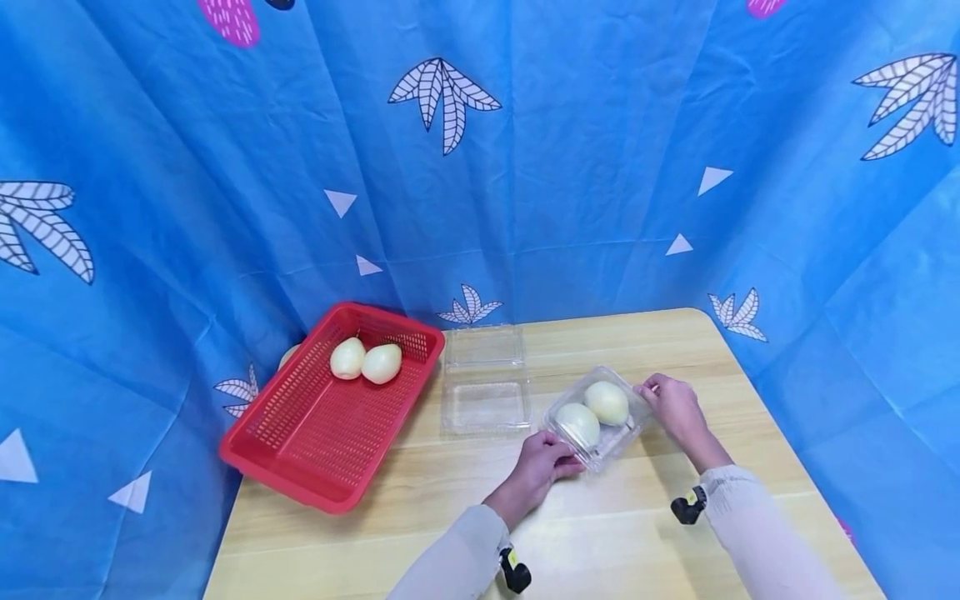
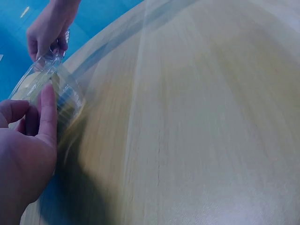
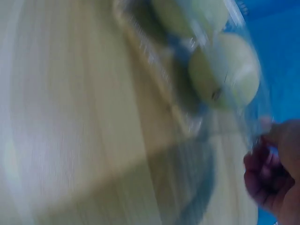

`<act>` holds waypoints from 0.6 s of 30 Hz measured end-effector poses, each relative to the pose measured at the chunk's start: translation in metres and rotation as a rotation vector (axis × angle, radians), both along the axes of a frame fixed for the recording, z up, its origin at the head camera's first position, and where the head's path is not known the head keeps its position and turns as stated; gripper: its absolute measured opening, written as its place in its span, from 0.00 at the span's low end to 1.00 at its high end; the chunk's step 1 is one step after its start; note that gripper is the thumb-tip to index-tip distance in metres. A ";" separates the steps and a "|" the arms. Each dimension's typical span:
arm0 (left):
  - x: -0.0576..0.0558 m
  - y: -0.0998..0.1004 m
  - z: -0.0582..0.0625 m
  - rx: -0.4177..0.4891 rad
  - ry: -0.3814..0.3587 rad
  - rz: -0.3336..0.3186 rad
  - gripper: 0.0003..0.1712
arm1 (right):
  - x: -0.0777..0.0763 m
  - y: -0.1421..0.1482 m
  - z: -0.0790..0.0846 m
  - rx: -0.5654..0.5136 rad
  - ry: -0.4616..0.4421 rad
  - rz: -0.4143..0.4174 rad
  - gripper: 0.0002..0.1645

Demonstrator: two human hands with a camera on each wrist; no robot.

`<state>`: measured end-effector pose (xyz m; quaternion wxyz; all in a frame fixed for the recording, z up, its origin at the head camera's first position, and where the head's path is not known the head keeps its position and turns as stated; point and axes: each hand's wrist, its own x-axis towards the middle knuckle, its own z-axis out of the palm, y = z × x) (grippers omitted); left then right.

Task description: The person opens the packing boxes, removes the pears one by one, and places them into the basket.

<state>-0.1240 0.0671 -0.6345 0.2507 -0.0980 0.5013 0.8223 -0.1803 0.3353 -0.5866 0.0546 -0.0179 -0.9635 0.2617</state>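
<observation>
A clear plastic clamshell box (image 1: 626, 429) with two pale yellow pears (image 1: 606, 403) inside sits on the right half of the table, turned at an angle. Clear plastic covers the pears (image 3: 225, 70) in the right wrist view. My left hand (image 1: 536, 467) holds the box at its near left corner, index finger stretched along the side in the left wrist view. At the opposite end, my right hand (image 1: 675, 410) pinches the box's edge between thumb and fingers, the other fingers curled beneath.
Left on the wooden table (image 1: 450, 492) stands a red plastic basket (image 1: 322, 433) with two more pears (image 1: 365, 362). Another pale round thing (image 1: 288, 356) peeks out behind its left rim. An opened empty clear box (image 1: 486, 406) lies between basket and hands. Blue curtain (image 1: 510, 208) surrounds the table.
</observation>
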 end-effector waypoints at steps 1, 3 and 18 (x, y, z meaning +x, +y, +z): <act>0.000 0.000 0.001 0.000 -0.006 0.007 0.13 | 0.000 -0.002 0.001 -0.031 -0.035 -0.050 0.16; 0.001 0.000 0.002 -0.006 -0.013 0.013 0.13 | 0.002 -0.004 0.004 -0.086 -0.106 -0.134 0.19; 0.003 0.006 0.007 -0.018 -0.032 0.049 0.14 | 0.017 -0.004 0.016 -0.423 -0.349 -0.350 0.21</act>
